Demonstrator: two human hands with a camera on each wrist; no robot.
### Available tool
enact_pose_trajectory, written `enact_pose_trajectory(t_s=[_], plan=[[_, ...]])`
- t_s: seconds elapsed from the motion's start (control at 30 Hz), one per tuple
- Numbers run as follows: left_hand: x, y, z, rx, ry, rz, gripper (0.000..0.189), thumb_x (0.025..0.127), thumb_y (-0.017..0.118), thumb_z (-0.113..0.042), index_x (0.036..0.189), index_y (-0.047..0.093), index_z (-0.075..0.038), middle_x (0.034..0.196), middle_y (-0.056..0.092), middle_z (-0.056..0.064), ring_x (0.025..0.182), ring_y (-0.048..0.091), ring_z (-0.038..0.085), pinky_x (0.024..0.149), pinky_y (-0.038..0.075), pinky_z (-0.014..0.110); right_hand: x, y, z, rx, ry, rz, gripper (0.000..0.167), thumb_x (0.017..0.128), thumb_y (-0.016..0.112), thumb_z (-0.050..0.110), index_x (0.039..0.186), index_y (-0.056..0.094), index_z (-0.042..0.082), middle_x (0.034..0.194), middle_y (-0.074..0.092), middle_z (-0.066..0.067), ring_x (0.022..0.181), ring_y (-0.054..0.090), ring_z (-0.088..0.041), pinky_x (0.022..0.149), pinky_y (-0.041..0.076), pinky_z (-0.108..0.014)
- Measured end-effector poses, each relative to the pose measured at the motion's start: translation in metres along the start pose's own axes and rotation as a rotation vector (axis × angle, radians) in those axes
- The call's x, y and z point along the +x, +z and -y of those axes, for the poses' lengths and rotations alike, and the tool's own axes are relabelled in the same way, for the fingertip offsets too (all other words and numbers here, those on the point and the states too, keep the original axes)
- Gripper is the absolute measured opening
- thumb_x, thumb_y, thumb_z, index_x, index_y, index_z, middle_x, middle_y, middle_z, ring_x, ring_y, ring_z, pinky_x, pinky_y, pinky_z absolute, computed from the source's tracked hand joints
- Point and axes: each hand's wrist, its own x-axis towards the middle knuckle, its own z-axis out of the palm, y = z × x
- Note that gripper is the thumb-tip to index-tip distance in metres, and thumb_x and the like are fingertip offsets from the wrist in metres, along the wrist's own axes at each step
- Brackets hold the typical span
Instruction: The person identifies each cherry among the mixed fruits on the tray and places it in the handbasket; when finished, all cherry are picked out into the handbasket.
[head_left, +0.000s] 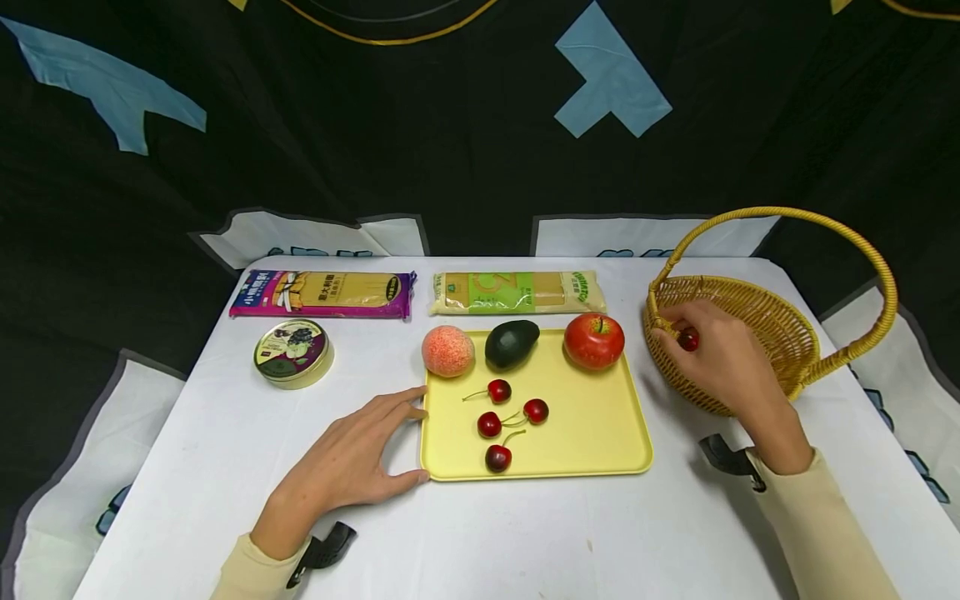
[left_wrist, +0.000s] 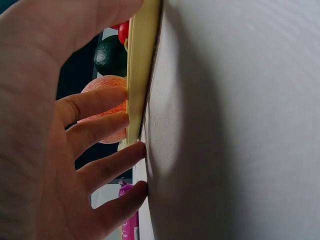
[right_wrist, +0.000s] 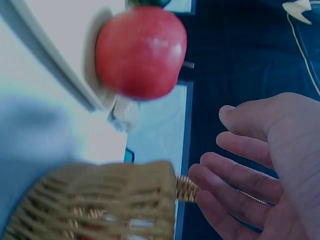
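My left hand (head_left: 348,458) rests at the left edge of a yellow tray (head_left: 592,433), its spread fingers and thumb touching the rim. On the tray lie several dark red cherries (head_left: 498,458), an avocado (head_left: 512,345) and a red apple (head_left: 595,341); a peach (head_left: 447,351) sits at its far left corner. Over the wicker basket (head_left: 780,333) hovers my right hand (head_left: 716,354). Its fingers look loosely bent in the right wrist view, with nothing between them. A cherry (head_left: 687,338) shows just beside the thumb in the head view, seemingly inside the basket.
Two pasta packets, one purple (head_left: 322,294) and one green and clear (head_left: 517,292), lie along the back of the white table. A round tin (head_left: 293,353) stands at the left. The basket's tall handle (head_left: 885,283) arches up to the right. A dark patterned cloth hangs behind.
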Motion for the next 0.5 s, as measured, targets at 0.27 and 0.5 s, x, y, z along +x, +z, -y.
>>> enact_pose_trajectory(t_s=[0.27, 0.5], plan=[[0.0, 0.001, 0.0, 0.007, 0.006, 0.002, 0.077, 0.085, 0.082, -0.067, 0.144, 0.065, -0.02, 0.17, 0.043, 0.0, 0.151, 0.048, 0.025, 0.112, 0.054, 0.052, -0.001, 0.009, 0.023, 0.026, -0.027, 0.04, 0.027, 0.095, 0.083, 0.018, 0.119, 0.077, 0.005, 0.117, 0.075, -0.016, 0.095, 0.07, -0.032, 0.079, 0.063, -0.051], [-0.001, 0.001, 0.001, -0.001, 0.012, 0.008, 0.072, 0.087, 0.081, -0.065, 0.141, 0.066, -0.02, 0.171, 0.043, 0.001, 0.151, 0.048, 0.026, 0.112, 0.054, 0.051, -0.004, 0.025, 0.04, 0.103, -0.112, 0.071, 0.023, 0.092, 0.086, 0.012, 0.114, 0.079, 0.007, 0.109, 0.075, -0.012, 0.094, 0.073, -0.03, 0.077, 0.065, -0.05]])
